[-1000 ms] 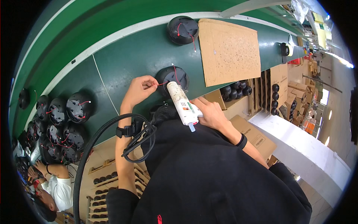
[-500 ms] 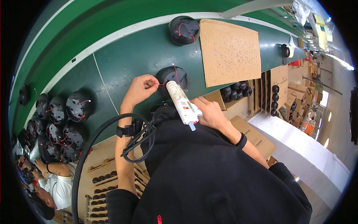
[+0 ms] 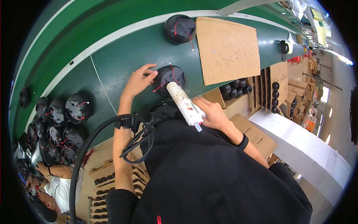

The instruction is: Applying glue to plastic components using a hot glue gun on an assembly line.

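Observation:
My right hand [image 3: 212,113] is wrapped round the grip of a white glue gun [image 3: 185,105], with a translucent glue stick [image 3: 197,127] poking out of its near end. The gun's far end, stained brown, reaches over a round black housing [image 3: 178,73] on the green table; its tip is hard to make out. Two red wires show on that housing, one pointing up and the other, a red wire [image 3: 160,86], running to the left rim. Beside that rim my left hand [image 3: 140,80] is open, thumb and fingers apart, holding nothing.
Another black housing [image 3: 180,29] with red wires sits farther back, next to a cardboard sheet [image 3: 228,50]. Several similar housings [image 3: 78,107] crowd the table's left end, where a co-worker [image 3: 61,190] works. A black cable [image 3: 84,160] hangs by my left arm. Below right stands a carton [image 3: 255,136].
My left hand has let go of the red wire and opened, moving slightly up and left. The glue gun's near end has shifted a little right and down.

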The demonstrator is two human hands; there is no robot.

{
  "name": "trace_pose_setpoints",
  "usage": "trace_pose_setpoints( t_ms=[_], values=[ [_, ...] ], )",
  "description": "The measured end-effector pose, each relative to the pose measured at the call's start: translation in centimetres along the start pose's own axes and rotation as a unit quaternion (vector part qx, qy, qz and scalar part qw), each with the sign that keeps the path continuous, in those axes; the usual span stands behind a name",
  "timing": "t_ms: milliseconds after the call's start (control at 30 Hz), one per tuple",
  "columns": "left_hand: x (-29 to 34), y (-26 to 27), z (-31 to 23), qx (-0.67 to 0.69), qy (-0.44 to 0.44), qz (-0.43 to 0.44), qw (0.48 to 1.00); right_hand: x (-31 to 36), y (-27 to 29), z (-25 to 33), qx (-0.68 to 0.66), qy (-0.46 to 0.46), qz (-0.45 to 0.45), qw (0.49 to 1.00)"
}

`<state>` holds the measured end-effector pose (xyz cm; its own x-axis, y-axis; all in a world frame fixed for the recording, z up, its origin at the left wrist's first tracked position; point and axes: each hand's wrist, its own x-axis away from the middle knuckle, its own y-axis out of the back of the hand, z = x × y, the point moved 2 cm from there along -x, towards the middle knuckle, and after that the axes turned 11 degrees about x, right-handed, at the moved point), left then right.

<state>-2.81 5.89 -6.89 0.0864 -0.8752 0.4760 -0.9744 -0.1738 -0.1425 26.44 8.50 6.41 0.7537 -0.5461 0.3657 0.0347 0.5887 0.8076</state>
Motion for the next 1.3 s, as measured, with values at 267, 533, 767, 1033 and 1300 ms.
trace_pose_setpoints(
  t_ms=[267, 533, 767, 1033, 1300],
  values=[
    [-0.7, -0.2, 0.2, -0.146, -0.043, 0.052, 0.987, 1.2, -0.1, -0.1, 0.023, 0.007, -0.022, 0.999],
    [4.4, -1.1, 2.8, -0.241, -0.009, 0.019, 0.97, 3.2, 0.8, 0.0, 0.028, -0.026, 0.013, 0.999],
    [3.2, -2.3, 0.6, -0.081, -0.063, 0.001, 0.995, 4.0, 0.7, 0.0, 0.05, -0.024, 0.031, 0.998],
    [-1.7, -4.4, -2.3, 0.027, 0.001, 0.172, 0.985, 4.0, -0.9, 0.5, 0.086, -0.031, 0.052, 0.994],
    [-2.4, -6.3, -3.6, 0.097, -0.017, 0.175, 0.98, 3.8, -1.3, 1.8, 0.069, -0.051, 0.027, 0.996]
  ],
)
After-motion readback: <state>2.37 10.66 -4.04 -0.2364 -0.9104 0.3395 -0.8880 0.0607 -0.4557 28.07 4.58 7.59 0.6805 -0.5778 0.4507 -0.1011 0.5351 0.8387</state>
